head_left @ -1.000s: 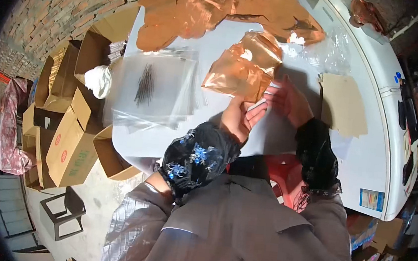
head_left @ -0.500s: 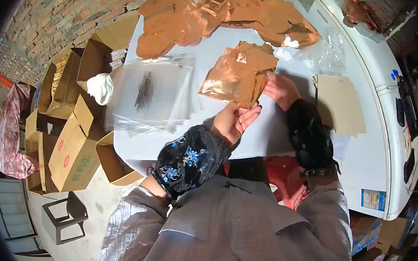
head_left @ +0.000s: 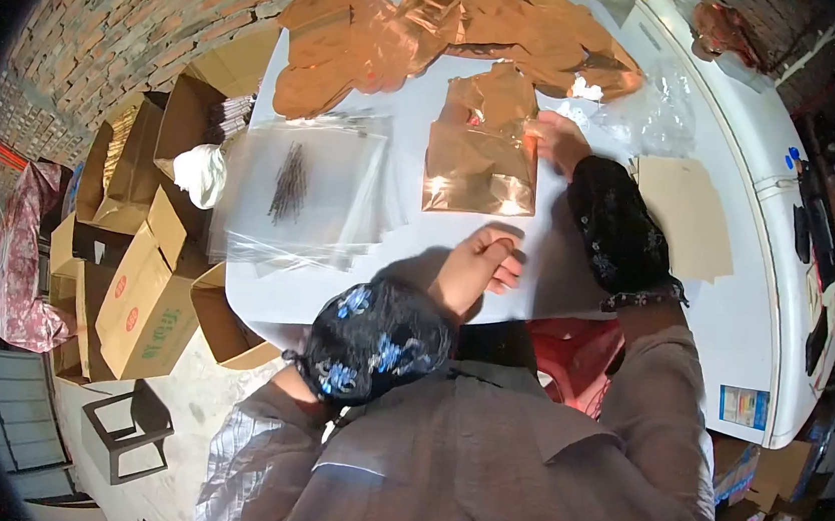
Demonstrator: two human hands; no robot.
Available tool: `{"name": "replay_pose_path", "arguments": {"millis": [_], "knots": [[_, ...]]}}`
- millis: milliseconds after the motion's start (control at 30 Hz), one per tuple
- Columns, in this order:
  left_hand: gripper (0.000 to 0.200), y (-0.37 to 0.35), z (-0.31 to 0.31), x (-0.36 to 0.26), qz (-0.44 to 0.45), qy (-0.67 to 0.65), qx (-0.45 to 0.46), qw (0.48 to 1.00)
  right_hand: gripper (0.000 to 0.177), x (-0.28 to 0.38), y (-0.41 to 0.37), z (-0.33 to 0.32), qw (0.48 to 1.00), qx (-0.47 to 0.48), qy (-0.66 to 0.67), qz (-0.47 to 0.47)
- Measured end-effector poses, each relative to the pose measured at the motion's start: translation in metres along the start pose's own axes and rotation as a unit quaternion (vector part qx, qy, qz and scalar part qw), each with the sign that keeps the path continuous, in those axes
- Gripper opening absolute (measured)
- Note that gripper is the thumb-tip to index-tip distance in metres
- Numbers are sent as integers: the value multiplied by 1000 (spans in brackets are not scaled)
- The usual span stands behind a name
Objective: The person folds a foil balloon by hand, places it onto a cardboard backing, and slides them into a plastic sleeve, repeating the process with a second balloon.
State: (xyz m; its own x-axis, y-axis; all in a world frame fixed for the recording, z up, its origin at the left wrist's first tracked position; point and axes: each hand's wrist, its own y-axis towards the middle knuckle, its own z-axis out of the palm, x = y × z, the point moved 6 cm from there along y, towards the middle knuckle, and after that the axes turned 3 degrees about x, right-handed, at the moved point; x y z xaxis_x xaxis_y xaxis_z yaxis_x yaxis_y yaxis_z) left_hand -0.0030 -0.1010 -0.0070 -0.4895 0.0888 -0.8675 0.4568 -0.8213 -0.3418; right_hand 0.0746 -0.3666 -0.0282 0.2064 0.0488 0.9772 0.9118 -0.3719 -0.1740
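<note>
A shiny copper-coloured foil piece (head_left: 482, 161), folded and with a straight near edge, lies on the white table (head_left: 334, 288) in front of me. My right hand (head_left: 558, 141) pinches its upper right edge, with the fingertips partly hidden by the foil. Below it, my left hand (head_left: 477, 271) is off the foil, its fingers curled in and nothing visible in them. To the left lies a stack of clear plastic sheets (head_left: 344, 183), topped by a bunch of thin dark sticks or wires (head_left: 290, 183).
More copper foil (head_left: 358, 44) spreads along the far edge. Beige card sheets (head_left: 685, 216) and crumpled clear plastic (head_left: 658, 113) lie right, beside a white fridge-like cabinet (head_left: 724, 109). Cardboard boxes (head_left: 147, 305) crowd the left; a dark stool (head_left: 128, 432) stands on the floor.
My left hand has let go of the foil's near corner and drawn back toward me, curling. The foil now lies flatter and squarer, and my right hand has moved slightly up its edge.
</note>
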Motion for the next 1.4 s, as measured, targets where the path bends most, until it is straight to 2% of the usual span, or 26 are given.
{"name": "replay_pose_path", "arguments": {"millis": [33, 67, 100, 133, 200, 267, 300, 400, 500, 600, 633, 700, 767, 800, 833, 867, 933, 1033, 1067, 1133, 1167, 1267, 1300, 1333, 1400], "knots": [[24, -4, -9, -11, 89, 108, -57, 989, 25, 12, -4, -4, 997, 4, 35, -63], [23, -10, -17, -24, 175, 214, -112, 954, 25, 20, -12, -12, 988, -71, -86, -106], [27, -16, -31, -37, 258, 269, -176, 911, 25, 39, -30, -12, 957, -144, -205, -147], [32, -21, -44, -48, 337, 319, -236, 854, 25, 53, -43, -13, 904, -214, -320, -185], [43, -16, -62, -51, 319, 385, -272, 822, 28, 48, -55, 0, 841, -123, -465, -249], [57, -14, -61, -53, 280, 436, -264, 814, 29, 61, -95, 29, 939, -51, -305, -150], [61, -11, -61, -52, 268, 463, -267, 802, 30, 59, -97, 36, 956, 1, -256, -142], [68, -3, -64, -49, 271, 497, -278, 776, 33, 55, -95, 41, 981, 13, -188, -49], [69, -1, -66, -47, 280, 507, -286, 763, 29, 39, -78, 54, 992, 118, -17, -33], [64, -1, -66, -48, 274, 512, -291, 760, 26, 31, -66, 51, 991, 127, -42, -12], [61, -1, -66, -48, 270, 514, -291, 761, 25, 34, -66, 52, 991, 128, -33, -31], [53, 4, -84, -37, 307, 407, -289, 811, 23, 40, -73, 55, 989, 128, -16, -67], [39, -11, -86, -52, 312, 264, -272, 871, 25, 64, -99, 57, 986, 106, -89, -97], [35, -27, -85, -68, 315, 231, -285, 875, 27, 75, -113, 58, 981, 96, -125, -111], [31, -40, -87, -79, 323, 163, -317, 877, 22, 74, -123, 57, 976, 70, -193, -77], [27, -50, -96, -89, 361, 178, -346, 848, 19, 84, -134, 63, 945, 90, -238, -204], [21, -75, -98, -114, 385, 153, -328, 849, 15, 95, -169, 70, 830, 125, -312, -444], [19, -86, -104, -114, 389, 175, -285, 858, 22, 79, -197, 71, 798, 127, -410, -423], [19, -86, -100, -108, 369, 183, -279, 868, 22, 73, -201, 70, 796, 132, -421, -414], [19, -79, -97, -92, 317, 280, -264, 867, 22, 57, -206, 68, 792, 140, -444, -395], [19, -74, -94, -82, 290, 260, -248, 887, 21, 52, -206, 66, 794, 133, -446, -391], [20, -55, -87, -56, 298, 374, -218, 851, 21, 45, -205, 58, 798, 110, -457, -378], [23, -53, -82, -51, 277, 377, -197, 862, 22, 47, -208, 56, 796, 103, -463, -375], [27, -54, -74, -52, 282, 461, -184, 821, 23, 47, -209, 54, 795, 96, -469, -373], [33, -54, -62, -52, 285, 529, -174, 780, 25, 38, -209, 47, 793, 84, -484, -360]]}}
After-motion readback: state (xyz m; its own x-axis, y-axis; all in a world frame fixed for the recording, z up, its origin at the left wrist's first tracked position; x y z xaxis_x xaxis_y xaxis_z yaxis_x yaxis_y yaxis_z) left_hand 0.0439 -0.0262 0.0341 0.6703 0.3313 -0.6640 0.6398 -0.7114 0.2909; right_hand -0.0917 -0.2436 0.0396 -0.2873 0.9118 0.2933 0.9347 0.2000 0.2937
